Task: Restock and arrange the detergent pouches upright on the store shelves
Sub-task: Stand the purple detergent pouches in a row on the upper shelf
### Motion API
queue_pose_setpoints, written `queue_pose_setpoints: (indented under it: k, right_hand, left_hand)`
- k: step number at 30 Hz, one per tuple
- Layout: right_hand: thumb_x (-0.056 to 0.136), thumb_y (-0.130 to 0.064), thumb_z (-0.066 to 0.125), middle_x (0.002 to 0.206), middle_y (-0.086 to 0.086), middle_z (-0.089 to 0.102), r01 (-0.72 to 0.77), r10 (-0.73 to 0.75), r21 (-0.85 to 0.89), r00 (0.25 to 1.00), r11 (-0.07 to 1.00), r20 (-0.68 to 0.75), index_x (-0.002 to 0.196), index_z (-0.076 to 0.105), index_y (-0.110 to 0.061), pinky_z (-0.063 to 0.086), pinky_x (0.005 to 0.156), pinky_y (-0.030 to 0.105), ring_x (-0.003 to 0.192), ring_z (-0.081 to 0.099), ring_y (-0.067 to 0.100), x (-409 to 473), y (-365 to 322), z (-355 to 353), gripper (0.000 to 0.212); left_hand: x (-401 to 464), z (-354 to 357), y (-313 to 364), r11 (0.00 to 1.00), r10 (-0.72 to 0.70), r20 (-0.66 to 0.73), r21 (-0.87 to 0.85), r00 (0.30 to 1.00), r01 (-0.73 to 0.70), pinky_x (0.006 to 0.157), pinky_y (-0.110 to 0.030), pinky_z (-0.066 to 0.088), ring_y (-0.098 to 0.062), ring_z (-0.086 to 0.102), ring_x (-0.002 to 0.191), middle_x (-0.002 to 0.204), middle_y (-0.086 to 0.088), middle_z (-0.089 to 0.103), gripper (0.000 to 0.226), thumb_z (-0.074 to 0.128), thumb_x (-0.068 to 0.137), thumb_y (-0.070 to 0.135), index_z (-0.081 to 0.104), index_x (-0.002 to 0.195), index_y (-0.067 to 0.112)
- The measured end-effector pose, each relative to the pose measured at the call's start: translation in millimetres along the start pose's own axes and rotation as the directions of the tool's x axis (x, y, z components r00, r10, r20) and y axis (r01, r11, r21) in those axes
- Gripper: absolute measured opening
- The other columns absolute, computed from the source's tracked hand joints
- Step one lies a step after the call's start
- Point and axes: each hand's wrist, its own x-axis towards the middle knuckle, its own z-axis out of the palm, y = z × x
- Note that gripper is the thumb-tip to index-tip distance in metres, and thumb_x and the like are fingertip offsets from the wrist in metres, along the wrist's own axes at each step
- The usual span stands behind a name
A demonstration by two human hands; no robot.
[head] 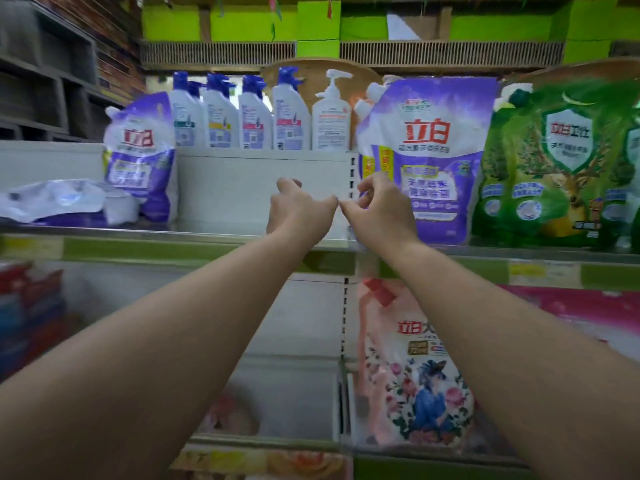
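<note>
Shelf (207, 233): purple pouch (420, 157) upright at right. Both hands (341, 209) raised before it, fingers loosely curled, holding nothing.

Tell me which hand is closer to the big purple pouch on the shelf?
The right hand. It is in front of the big purple pouch, over its lower left corner. The left hand is further left, before the bare white shelf back.

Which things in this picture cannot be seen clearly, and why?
- Head view: green pouch is cut off by the right edge.
- Pink pouch is partly hidden by the right forearm.
- Small print on the spray bottles is too small.
- Whether the left hand and right hand pinch anything is unclear.
</note>
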Motion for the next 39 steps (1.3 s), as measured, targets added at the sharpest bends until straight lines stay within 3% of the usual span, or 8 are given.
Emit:
queue_pose_setpoints:
  k: [12,16,23,27,31,39]
  right_hand:
    - [0.086,-0.032,0.061,0.095,-0.001,0.056,0.062,-0.066,0.046,0.995,0.997,0.075,0.110,0.052,-0.014,0.033,0.073,0.024,0.088,0.050,0.016,-23,-72,74,0.031]
    - [0.087,-0.030,0.060,0.096,-0.001,0.055,0.088,-0.096,0.071,0.989,0.994,0.110,0.112,0.052,-0.012,0.036,0.074,0.026,0.089,0.051,0.017,-22,-86,89,0.032]
    - [0.088,-0.031,0.060,0.097,-0.001,0.054,0.156,-0.174,0.122,0.973,0.980,0.154,0.113,0.052,-0.011,0.037,0.074,0.027,0.090,0.052,0.017,-12,-102,116,0.033]
    - [0.088,-0.032,0.060,0.101,0.002,0.058,0.166,-0.198,0.183,0.965,0.969,0.172,0.114,0.052,-0.012,0.039,0.074,0.028,0.091,0.053,0.018,1,-110,133,0.033]
    - [0.087,-0.034,0.060,0.097,0.000,0.056,0.181,-0.229,0.226,0.951,0.957,0.208,0.113,0.053,-0.012,0.040,0.075,0.029,0.092,0.054,0.018,4,-114,151,0.035]
    - [0.086,-0.032,0.061,0.103,0.003,0.058,0.214,-0.270,0.245,0.937,0.946,0.223,0.114,0.053,-0.011,0.038,0.076,0.025,0.093,0.052,0.018,8,-109,169,0.036]
  left_hand:
    - [16,-91,-56,0.998,-0.044,-0.083,0.033,0.996,0.046,0.080,-0.032,0.038,-0.020,0.045,0.101,0.131,-0.007,0.047,0.059,0.061,0.087,0.038,0.036,0.135,0.014]
    - [22,-112,-68,0.997,-0.057,-0.130,0.038,0.990,0.062,0.085,-0.031,0.038,-0.024,0.048,0.114,0.135,-0.008,0.046,0.059,0.061,0.087,0.037,0.036,0.135,0.013]
    - [34,-134,-87,0.989,-0.114,-0.226,0.062,0.968,0.131,0.089,-0.036,0.044,-0.027,0.050,0.110,0.130,-0.011,0.047,0.055,0.062,0.086,0.034,0.038,0.130,0.012]
    - [45,-146,-95,0.982,-0.128,-0.294,0.095,0.947,0.162,0.080,-0.030,0.037,-0.023,0.046,0.100,0.128,-0.008,0.048,0.048,0.061,0.086,0.032,0.041,0.125,0.012]
    - [56,-152,-105,0.971,-0.148,-0.351,0.124,0.925,0.203,0.076,-0.031,0.038,-0.025,0.050,0.102,0.124,-0.010,0.049,0.046,0.061,0.084,0.033,0.044,0.121,0.011]
    - [69,-157,-122,0.958,-0.152,-0.404,0.164,0.902,0.235,0.085,-0.032,0.042,-0.026,0.049,0.110,0.127,-0.010,0.044,0.046,0.061,0.084,0.035,0.045,0.121,0.014]
